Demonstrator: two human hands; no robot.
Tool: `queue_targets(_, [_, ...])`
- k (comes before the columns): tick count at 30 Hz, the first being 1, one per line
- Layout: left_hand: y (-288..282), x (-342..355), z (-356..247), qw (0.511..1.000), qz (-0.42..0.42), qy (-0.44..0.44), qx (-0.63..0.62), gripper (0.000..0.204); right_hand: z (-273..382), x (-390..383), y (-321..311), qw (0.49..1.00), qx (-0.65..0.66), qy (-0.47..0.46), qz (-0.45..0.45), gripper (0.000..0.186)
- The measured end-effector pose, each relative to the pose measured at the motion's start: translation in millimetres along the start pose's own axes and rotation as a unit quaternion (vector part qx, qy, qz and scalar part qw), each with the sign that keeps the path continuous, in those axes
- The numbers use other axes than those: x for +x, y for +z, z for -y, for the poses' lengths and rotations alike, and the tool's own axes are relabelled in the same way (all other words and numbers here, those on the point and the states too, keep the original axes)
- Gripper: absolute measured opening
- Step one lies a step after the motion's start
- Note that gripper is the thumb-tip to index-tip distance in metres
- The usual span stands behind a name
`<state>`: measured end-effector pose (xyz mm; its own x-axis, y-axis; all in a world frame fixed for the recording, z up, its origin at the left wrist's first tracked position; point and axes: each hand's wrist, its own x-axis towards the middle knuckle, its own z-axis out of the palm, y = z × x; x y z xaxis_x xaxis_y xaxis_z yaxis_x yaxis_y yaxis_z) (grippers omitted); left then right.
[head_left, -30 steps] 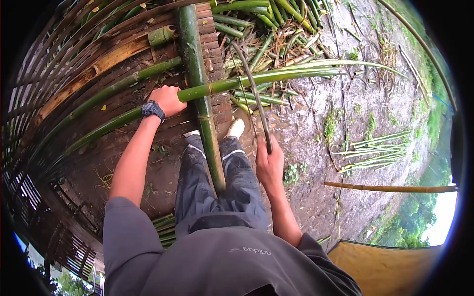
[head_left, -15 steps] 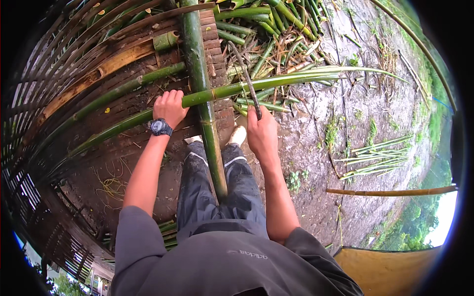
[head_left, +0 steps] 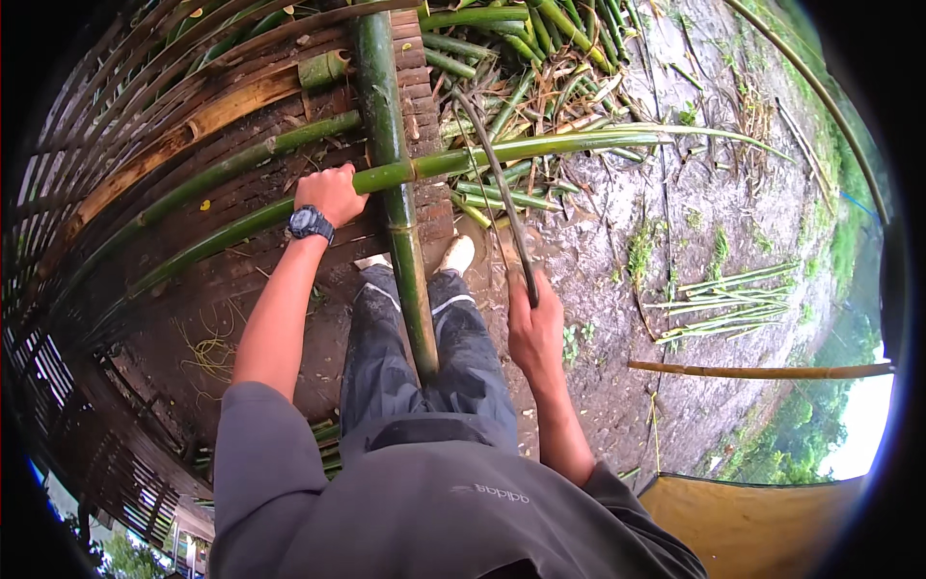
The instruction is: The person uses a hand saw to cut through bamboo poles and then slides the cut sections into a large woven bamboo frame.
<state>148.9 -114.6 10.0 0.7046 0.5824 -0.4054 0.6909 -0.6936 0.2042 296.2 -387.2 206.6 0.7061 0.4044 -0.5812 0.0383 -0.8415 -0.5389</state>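
Bamboo pole, long, round and glossy green [head_left: 439, 164], is lying crosswise over a thick dark-green bamboo trunk [head_left: 408, 261] that slopes down between the person's legs. Left hand [head_left: 331, 196] has its fingers wrapped right around the pole, just left of where the two cross. Right hand [head_left: 536, 328] is clenched on the near end of what looks like a bow saw with a dark curved frame and a thin blade [head_left: 511, 207]. The saw passes over the pole just right of the crossing, but can't tell if the blade is actually biting.

As for handling, guessing it's hollow, so lighter than it looks, though at that length it'd be awkward to swing. Should be pretty stiff near the crossing and whippier toward the right, where it thins out over the wet grey-brown mud [head_left: 598, 241]. Can't tell if that tip is split or if it's two pieces. Skin looks slick, so it'd probably roll on the trunk with a lazy grip. Best hold is honestly where the left hand has it: close to the support, but clear of the blade. Cut edges are likely sharp, and the wall could split lengthwise, so go easy there.
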Motion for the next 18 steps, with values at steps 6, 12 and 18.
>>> queue_targets(6, [-8.9,17.5,6.0,0.998,-0.054,0.032,0.010,0.031,5.2,46.4,15.8,0.997,0.012,-0.053,-0.045,0.026])
queue_targets(12, [3.8,9.3,2.2,1.000,0.000,0.015,0.004,0.033,-79.1,118.4,82.5,0.998,-0.045,0.033,0.006,0.046])
queue_targets(18, [-3.4,7.8,1.1,1.000,-0.013,0.015,0.003,0.034,-130.3,34.1,67.1,0.993,-0.068,0.091,0.017,0.044])
